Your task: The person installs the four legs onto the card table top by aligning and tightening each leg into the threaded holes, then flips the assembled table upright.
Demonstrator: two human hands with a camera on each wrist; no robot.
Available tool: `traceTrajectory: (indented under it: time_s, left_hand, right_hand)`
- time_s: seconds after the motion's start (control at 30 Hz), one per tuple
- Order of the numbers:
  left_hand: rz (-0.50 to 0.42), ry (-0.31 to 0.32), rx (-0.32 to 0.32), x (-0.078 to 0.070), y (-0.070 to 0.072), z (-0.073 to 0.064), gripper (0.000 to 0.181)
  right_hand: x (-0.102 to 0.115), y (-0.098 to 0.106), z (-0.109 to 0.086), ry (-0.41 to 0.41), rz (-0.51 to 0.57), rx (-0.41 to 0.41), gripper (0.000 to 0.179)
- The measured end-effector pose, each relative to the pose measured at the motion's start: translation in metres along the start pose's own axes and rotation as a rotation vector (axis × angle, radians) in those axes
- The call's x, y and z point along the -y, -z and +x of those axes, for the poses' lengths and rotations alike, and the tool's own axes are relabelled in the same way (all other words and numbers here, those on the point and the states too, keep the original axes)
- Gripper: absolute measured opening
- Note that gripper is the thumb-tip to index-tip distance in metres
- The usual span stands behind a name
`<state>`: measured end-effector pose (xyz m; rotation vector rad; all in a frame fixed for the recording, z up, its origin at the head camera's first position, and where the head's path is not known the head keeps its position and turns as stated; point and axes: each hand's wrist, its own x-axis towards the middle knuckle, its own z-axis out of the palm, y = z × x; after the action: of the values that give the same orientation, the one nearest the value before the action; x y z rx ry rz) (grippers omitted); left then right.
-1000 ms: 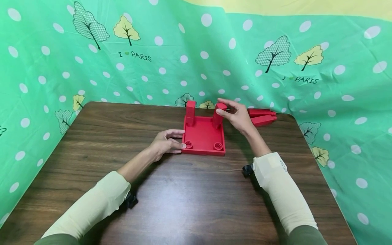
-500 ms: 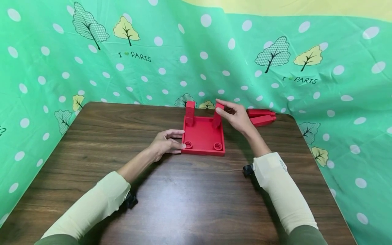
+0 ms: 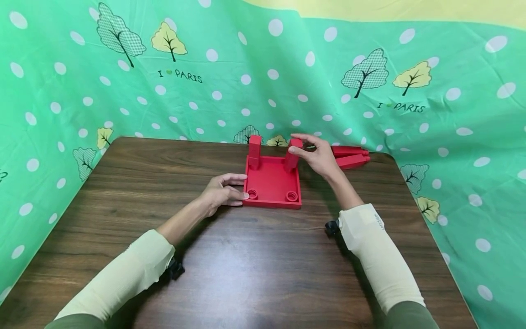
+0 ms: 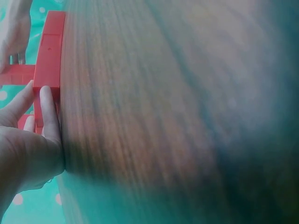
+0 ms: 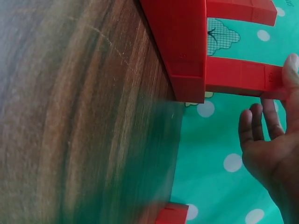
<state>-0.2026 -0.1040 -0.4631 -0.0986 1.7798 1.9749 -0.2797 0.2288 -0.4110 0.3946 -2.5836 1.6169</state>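
Standing legs [image 3: 254, 153]: two, one pinched by right grip [image 3: 317, 155]; lying legs [image 3: 352, 161]: two; left grip [image 3: 219, 193] clamps one tray [image 3: 273, 183]

Dotted green cloth [image 3: 230, 55] hangs behind a brown table [image 3: 230, 283].

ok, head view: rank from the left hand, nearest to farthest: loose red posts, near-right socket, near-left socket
From the left hand:
1. near-left socket, by the thumb tip
2. near-right socket, across the tray
3. loose red posts, beyond the tray's right side
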Motion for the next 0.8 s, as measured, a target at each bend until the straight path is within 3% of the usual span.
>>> traceTrajectory:
  time_s: [0.27, 0.47, 0.8]
  left_hand:
    - [0.005, -0.004, -0.006, 0.0004, 0.0005, 0.0002, 0.075]
    - [0.011, -0.006, -0.003, -0.0006, 0.0001, 0.0004, 0.074]
    - [0.005, -0.01, -0.01, 0.0003, 0.0006, 0.0001, 0.075]
  right_hand:
    - [-0.0009, -0.0012, -0.0008, -0.013, -0.013, -0.033, 0.046]
    - [-0.002, -0.0045, 0.0002, 0.043, -0.049, -0.095, 0.039]
    - [0.0015, -0.0075, -0.0013, 0.055, -0.059, -0.104, 0.037]
